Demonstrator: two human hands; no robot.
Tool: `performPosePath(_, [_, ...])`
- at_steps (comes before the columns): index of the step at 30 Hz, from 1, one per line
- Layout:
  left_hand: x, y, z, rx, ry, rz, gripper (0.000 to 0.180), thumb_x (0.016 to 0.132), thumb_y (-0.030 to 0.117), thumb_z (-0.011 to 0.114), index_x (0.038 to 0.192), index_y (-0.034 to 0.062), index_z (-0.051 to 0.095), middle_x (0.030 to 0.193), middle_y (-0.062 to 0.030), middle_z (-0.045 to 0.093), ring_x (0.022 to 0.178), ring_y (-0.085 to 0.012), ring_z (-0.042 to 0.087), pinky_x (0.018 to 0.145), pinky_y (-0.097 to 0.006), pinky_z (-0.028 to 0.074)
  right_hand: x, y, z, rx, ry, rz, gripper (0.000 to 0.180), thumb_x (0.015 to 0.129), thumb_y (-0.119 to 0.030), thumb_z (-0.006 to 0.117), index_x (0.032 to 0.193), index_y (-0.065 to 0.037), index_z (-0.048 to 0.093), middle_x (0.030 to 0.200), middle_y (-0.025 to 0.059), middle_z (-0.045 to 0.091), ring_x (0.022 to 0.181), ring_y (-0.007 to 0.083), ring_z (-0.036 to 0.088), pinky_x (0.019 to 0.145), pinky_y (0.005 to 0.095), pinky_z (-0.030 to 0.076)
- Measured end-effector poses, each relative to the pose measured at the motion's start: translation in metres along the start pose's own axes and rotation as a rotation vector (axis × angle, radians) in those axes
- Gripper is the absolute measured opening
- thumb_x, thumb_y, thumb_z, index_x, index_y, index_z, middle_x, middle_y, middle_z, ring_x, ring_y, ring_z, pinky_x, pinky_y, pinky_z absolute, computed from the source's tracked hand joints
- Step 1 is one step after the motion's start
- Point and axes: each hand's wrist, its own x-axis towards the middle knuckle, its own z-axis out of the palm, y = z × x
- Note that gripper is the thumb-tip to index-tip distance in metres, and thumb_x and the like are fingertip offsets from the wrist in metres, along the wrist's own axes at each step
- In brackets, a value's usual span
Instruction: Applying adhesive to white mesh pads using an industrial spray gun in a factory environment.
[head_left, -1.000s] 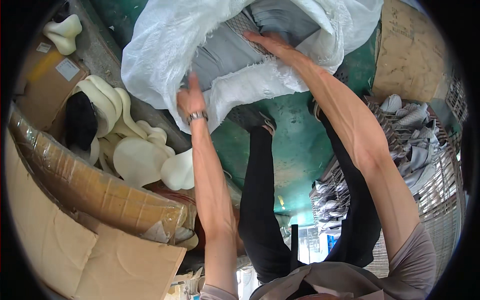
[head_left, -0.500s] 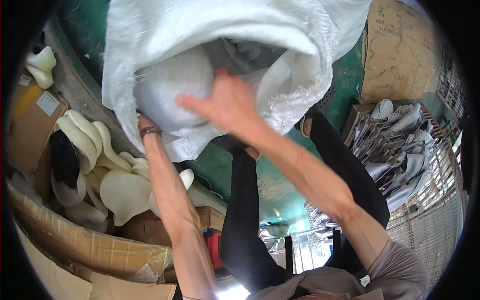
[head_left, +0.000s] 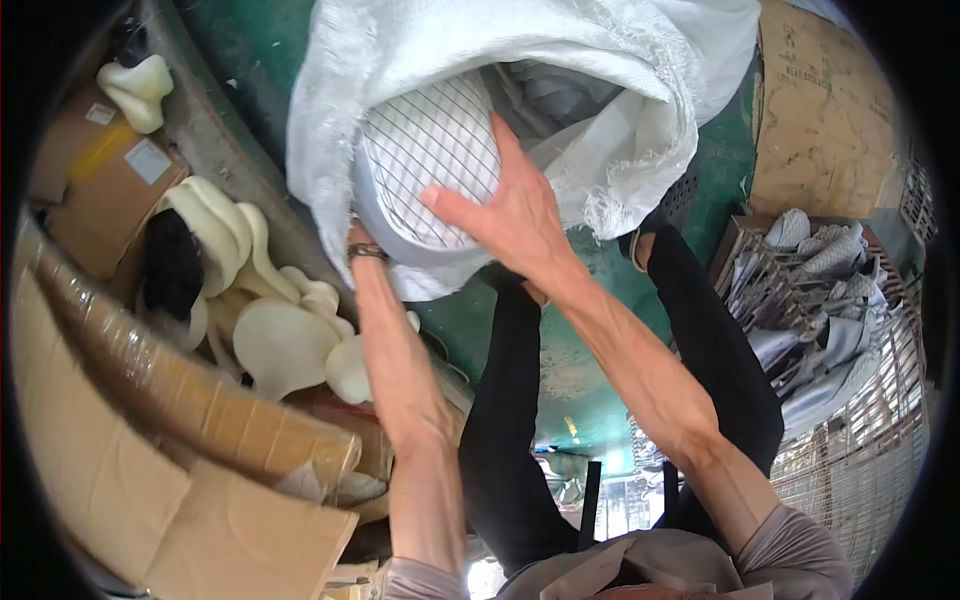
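Note:
A white woven sack [head_left: 440,35] with a frayed rim gapes in front of me. In its mouth lies a rounded white quilted piece [head_left: 425,150] with dark crossing lines and a grey edge band. My right hand [head_left: 520,215] grips its right side, thumb laid over the top and fingers along the edge. On the other side, my left hand [head_left: 362,238] reaches between the sack's left rim and the piece. Its fingers are hidden, so I cannot tell their hold. Deeper inside the sack, grey material [head_left: 565,90] shows.
Cream moulded foam pieces [head_left: 285,345] and a black one [head_left: 172,262] fill a cardboard box at left. Cardboard flaps [head_left: 250,530] rise at lower left. A wire crate [head_left: 850,440] with grey-white pieces [head_left: 815,260] stands at right, near a cardboard sheet [head_left: 820,110]. The floor [head_left: 590,385] is green.
My right hand has settled on the right edge of the quilted piece, whose lined face now shows clearly. The whole view has shifted, so the sack appears farther right.

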Motion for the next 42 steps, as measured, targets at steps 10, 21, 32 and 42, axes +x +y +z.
performPosePath(10, [-0.317,-0.118,0.015,-0.278,-0.262,-0.473,0.078,0.1,0.063,0.029,0.146,0.0016,0.042,0.145,-0.0131,0.05,0.129,-0.0282,0.051,0.109,-0.037,0.04,-0.279,-0.193,-0.141,-0.669,0.115,-0.052,0.091,0.075,-0.031,0.077,0.144,0.009,0.033,0.123,0.0336,0.053,0.11,0.0483,0.053,0.094,0.0531,0.043])
performPosePath(21, [-0.567,0.035,-0.025,-0.173,-0.62,-0.29,0.093,0.093,0.074,0.037,0.148,-0.0015,0.036,0.146,-0.0157,0.048,0.128,-0.0288,0.052,0.107,-0.04,0.041,-0.609,-0.339,-0.173,-0.529,0.403,-0.208,0.091,0.077,-0.028,0.076,0.146,0.011,0.03,0.128,0.0339,0.049,0.114,0.0475,0.052,0.098,0.0505,0.04])
performPosePath(32, [-0.728,0.051,-0.116,-0.578,-0.722,0.17,0.081,0.099,0.067,0.034,0.144,0.0002,0.044,0.142,-0.0126,0.052,0.127,-0.0244,0.052,0.109,-0.037,0.039,-0.848,-0.321,-0.205,-0.812,0.468,-1.126,0.103,0.071,-0.041,0.081,0.147,0.004,0.029,0.142,0.0359,0.036,0.125,0.0521,0.043,0.101,0.0606,0.036])
performPosePath(42, [-0.876,-0.024,-0.291,-0.811,-0.603,0.445,0.08,0.099,0.066,0.034,0.143,0.0004,0.045,0.14,-0.0117,0.053,0.125,-0.0237,0.053,0.109,-0.036,0.039,-1.003,-0.255,-0.227,-0.325,-0.09,-1.262,0.119,0.068,-0.042,0.087,0.153,0.0,0.015,0.153,0.0367,0.022,0.139,0.0525,0.031,0.111,0.0589,0.03])
